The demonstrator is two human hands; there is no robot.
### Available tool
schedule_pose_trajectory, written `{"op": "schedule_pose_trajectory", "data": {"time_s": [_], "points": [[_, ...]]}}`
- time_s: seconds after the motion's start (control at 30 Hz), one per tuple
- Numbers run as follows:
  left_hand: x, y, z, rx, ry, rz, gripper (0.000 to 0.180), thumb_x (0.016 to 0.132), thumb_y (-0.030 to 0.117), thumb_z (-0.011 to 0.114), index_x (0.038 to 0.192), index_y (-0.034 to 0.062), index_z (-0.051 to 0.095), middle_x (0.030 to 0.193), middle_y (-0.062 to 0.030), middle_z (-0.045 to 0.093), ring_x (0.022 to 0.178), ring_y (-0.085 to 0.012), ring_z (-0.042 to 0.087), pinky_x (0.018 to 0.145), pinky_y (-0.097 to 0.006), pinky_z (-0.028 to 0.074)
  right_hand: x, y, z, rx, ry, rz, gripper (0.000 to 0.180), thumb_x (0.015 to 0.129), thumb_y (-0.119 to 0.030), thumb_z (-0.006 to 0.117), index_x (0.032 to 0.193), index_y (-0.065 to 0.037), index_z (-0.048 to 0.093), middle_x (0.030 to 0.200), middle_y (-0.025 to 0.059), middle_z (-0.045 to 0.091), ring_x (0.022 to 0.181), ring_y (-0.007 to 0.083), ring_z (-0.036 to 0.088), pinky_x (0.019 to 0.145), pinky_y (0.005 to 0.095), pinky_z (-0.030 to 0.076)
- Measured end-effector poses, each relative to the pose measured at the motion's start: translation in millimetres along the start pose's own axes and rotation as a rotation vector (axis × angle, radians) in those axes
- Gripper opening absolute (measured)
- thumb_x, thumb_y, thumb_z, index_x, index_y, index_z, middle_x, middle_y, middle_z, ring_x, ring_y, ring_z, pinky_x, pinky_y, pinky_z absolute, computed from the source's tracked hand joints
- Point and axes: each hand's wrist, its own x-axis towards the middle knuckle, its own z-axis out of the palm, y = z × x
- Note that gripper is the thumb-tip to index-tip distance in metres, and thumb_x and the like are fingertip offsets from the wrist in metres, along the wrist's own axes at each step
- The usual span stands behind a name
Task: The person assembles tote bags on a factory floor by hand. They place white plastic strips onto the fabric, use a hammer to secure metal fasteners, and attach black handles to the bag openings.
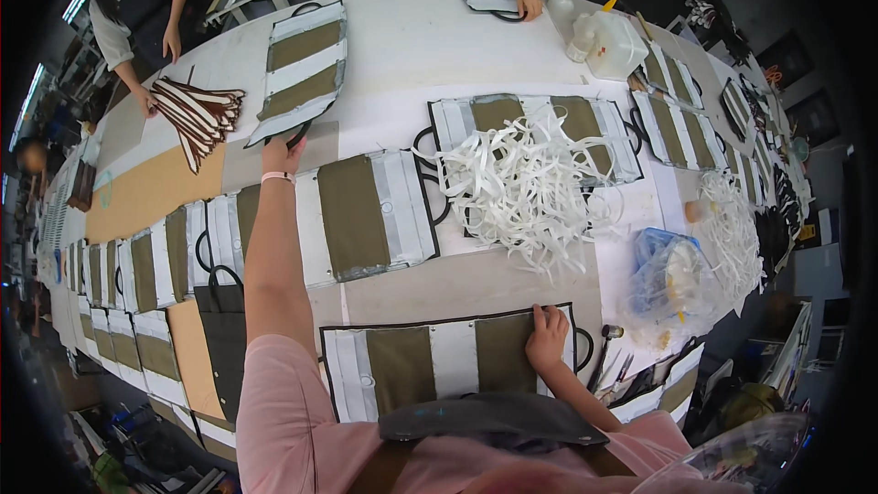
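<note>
My left hand [283, 157] reaches far out, closed on the near end of an olive and white striped bag panel [307, 44] by its black handle. That panel is lifted at this end and slants away across the table. My right hand [548, 340] lies on the upper right corner of another striped bag panel [455, 354] with black edging, flat in front of me. Its fingers are stretched toward the panel's far edge. Between my hands lies a further striped panel [352, 217]. A dark apron part covers the near edge of the front panel.
A heap of white strips [521, 183] covers another panel. On the right are a plastic bag [677, 279], small tools and more panels. Glue bottles [615, 46] stand at the back. Two people work across the table, one at brown and white straps [194, 114]. Panels line the left.
</note>
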Motion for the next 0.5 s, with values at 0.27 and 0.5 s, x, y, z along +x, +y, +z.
{"op": "schedule_pose_trajectory", "data": {"time_s": [0.27, 0.5], "points": [[-96.3, 42.1, 0.8, 0.219, -0.052, 0.114, 0.012, 0.09, 0.002, 0.039, 0.098, -0.0067, 0.042, 0.088, -0.017, 0.055, 0.079, -0.031, 0.063, 0.068, -0.038, 0.06, -3.9, 5.6, 4.6, 0.005, 0.01, 0.004, 0.051, 0.073, 0.0, 0.052, 0.124, -0.004, 0.051, 0.121, 0.0231, 0.045, 0.112, 0.0424, 0.042, 0.097, 0.0528, 0.032], [-70.4, 107.4, -104.9, 0.586, 0.121, 0.277, 0.01, 0.091, 0.011, 0.039, 0.099, 0.0102, 0.046, 0.071, -0.0006, 0.051, 0.06, -0.01, 0.055, 0.048, -0.022, 0.045, -3.9, 6.7, 8.6, 0.003, 0.045, -0.033, 0.05, 0.073, -0.001, 0.052, 0.123, -0.003, 0.051, 0.121, 0.023, 0.045, 0.112, 0.042, 0.042, 0.097, 0.0525, 0.033]]}}
